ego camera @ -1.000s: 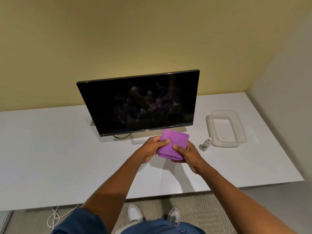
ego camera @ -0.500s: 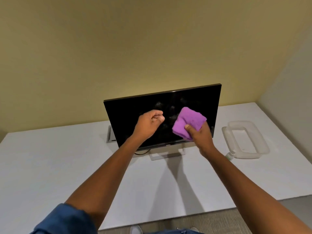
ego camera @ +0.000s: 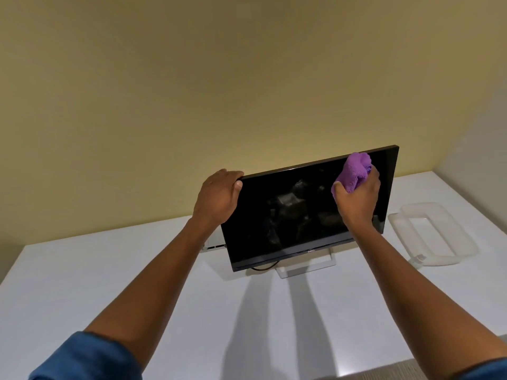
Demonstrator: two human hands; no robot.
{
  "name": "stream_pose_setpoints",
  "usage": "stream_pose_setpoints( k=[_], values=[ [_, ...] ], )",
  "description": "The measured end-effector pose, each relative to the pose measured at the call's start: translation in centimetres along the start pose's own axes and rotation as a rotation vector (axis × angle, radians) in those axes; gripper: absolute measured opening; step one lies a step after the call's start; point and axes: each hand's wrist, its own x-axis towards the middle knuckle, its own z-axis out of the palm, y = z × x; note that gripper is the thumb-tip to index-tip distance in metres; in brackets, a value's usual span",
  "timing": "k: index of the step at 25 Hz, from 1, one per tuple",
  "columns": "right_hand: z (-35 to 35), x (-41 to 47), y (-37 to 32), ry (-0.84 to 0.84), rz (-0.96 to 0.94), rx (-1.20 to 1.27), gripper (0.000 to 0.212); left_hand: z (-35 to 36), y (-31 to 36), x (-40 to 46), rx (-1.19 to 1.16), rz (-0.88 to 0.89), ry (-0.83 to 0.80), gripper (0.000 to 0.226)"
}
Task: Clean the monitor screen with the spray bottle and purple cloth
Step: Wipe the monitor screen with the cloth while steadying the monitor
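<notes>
A white worktop (ego camera: 82,283) runs along a plain yellow wall (ego camera: 219,78), and near its back edge stands the monitor (ego camera: 296,215), dark and tilted, on a pale stand (ego camera: 307,267). The left hand (ego camera: 218,198) grasps the monitor's upper left corner, thumb on the front and fingers curled over the top edge, while the right hand (ego camera: 356,198) clutches the bunched purple cloth (ego camera: 354,171) and presses it to the screen near the monitor's upper right corner. To the right of the monitor lies a clear plastic tray (ego camera: 439,239), and the spray bottle (ego camera: 418,259) shows only partly against the tray's front edge.
</notes>
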Motion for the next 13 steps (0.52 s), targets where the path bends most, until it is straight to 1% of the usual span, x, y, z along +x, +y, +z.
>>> stream_pose_setpoints(
  k=[2,4,7,10,13],
  values=[
    [1.3,-0.5,-0.4,-0.024,0.023,0.011,0.091,-0.2,-0.4,0.1,-0.056,0.04,-0.005,0.04],
    [2.1,-0.8,-0.7,-0.025,0.025,-0.014,0.092,-0.4,-0.6,0.1,-0.064,0.071,-0.026,0.042],
    [3.5,-2.1,-1.5,0.019,-0.016,-0.107,0.08,-0.8,-0.9,-0.2,-0.112,0.111,-0.055,0.044],
    [5.0,-4.5,-2.3,0.034,-0.106,-0.144,0.07,-1.1,-0.8,-0.5,-0.223,0.09,-0.069,0.05],
    [6.8,-6.7,-3.5,-0.012,-0.168,-0.157,0.072,-1.3,-0.9,-0.5,-0.302,0.045,-0.097,0.05]
  ],
)
